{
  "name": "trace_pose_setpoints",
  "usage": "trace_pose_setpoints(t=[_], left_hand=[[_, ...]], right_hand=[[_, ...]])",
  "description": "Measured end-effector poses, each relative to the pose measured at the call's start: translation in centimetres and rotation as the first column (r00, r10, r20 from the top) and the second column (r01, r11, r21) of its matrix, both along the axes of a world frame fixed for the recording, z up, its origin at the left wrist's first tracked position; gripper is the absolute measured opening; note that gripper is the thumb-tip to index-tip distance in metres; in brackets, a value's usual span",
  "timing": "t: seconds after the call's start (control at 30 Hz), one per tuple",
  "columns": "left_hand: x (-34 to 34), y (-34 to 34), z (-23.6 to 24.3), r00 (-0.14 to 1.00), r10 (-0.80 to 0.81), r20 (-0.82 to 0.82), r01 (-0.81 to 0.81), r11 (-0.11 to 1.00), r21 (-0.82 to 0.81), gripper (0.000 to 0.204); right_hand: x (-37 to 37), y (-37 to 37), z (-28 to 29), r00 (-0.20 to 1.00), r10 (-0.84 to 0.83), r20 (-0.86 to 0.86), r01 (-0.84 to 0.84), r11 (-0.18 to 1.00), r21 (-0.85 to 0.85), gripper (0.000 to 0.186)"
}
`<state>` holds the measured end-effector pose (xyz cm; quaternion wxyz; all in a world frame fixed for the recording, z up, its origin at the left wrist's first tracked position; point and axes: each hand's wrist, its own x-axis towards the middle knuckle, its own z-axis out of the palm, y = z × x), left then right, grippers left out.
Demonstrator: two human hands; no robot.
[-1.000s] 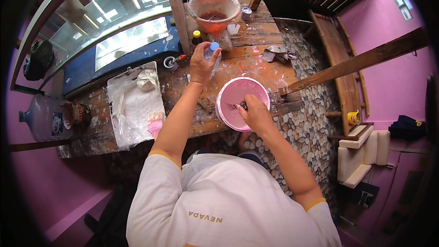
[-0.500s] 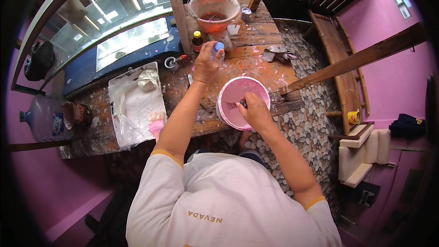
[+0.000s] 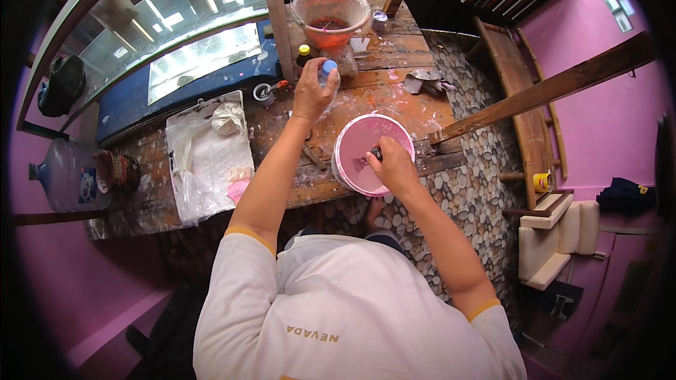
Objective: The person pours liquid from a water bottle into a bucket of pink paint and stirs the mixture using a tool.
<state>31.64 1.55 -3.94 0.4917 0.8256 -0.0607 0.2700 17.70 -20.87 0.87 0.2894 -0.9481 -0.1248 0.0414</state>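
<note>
My left hand [image 3: 310,97] is wrapped round a clear plastic bottle with a blue cap [image 3: 329,66], above the paint-stained wooden table. Most of the bottle is hidden behind my fingers. My right hand [image 3: 397,171] grips a dark-handled tool [image 3: 376,153], its working end down in a white bucket [image 3: 408,139] of pink paint-like mix [image 3: 355,144]. The tool's exact kind is hard to make out. Beyond my left hand stand a small dark bottle with a yellow cap [image 3: 303,51] and a clear container [image 3: 343,58].
A translucent orange pail [image 3: 331,1] stands at the table's far end. Left of my arm lies a plastic-covered white tray [image 3: 204,162] with a wide pink-stained brush [image 3: 239,186]. A small cup [image 3: 263,95] holds an orange-handled tool. A wooden beam [image 3: 542,88] slants in from the right.
My left hand and the blue-capped bottle have shifted slightly left. My right hand stays at the bucket with the tool in its grip.
</note>
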Motion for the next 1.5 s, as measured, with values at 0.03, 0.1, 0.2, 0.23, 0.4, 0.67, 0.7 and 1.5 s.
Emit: trace_pose_setpoints(t=[0.03, 0.1, 0.2, 0.23, 0.4, 0.67, 0.7, 1.5], left_hand=[[-0.1, 0.1, 0.1, 1.0, -0.018, -0.013, 0.018, 1.0, 0.0, 0.041], [-0.3, 0.1, 0.4, 0.999, -0.03, -0.026, 0.03, 1.0, -0.001, 0.042], [-0.6, 0.1, 0.8, 0.997, -0.048, -0.059, 0.049, 0.999, 0.013, 0.043], [-0.6, 0.1, 0.9, 0.996, -0.058, -0.065, 0.058, 0.998, 0.004, 0.044], [-0.6, 0.8, 0.2, 0.994, -0.077, -0.072, 0.077, 0.997, -0.003, 0.048], [-4.4, 3.2, 0.0, 0.982, 0.154, 0.112, -0.156, 0.988, 0.013, 0.048], [-5.8, 3.4, 0.1, 0.985, 0.161, 0.06, -0.159, 0.987, -0.032, 0.038], [-21.4, -0.1, -5.0, 0.728, -0.395, -0.56, -0.045, 0.788, -0.614, 0.024]], right_hand=[[0.3, -0.2, -0.1, 1.0, 0.006, 0.0, -0.006, 1.0, -0.001, 0.024], [0.8, -1.3, -0.2, 0.992, -0.041, 0.12, 0.043, 0.999, -0.013, 0.024], [1.6, -2.3, -0.5, 0.979, -0.06, 0.194, 0.078, 0.993, -0.085, 0.023], [1.7, -2.3, -0.8, 0.979, -0.06, 0.195, 0.077, 0.993, -0.085, 0.023], [1.3, 0.2, -1.1, 0.977, 0.139, 0.164, -0.152, 0.986, 0.07, 0.023], [-0.8, -1.6, 1.4, 0.973, 0.206, -0.109, -0.207, 0.978, 0.003, 0.024], [-0.9, -2.1, 1.5, 0.98, 0.183, -0.072, -0.187, 0.98, -0.06, 0.024], [1.9, -0.8, 0.2, 0.981, 0.11, 0.16, -0.099, 0.992, -0.072, 0.025]])
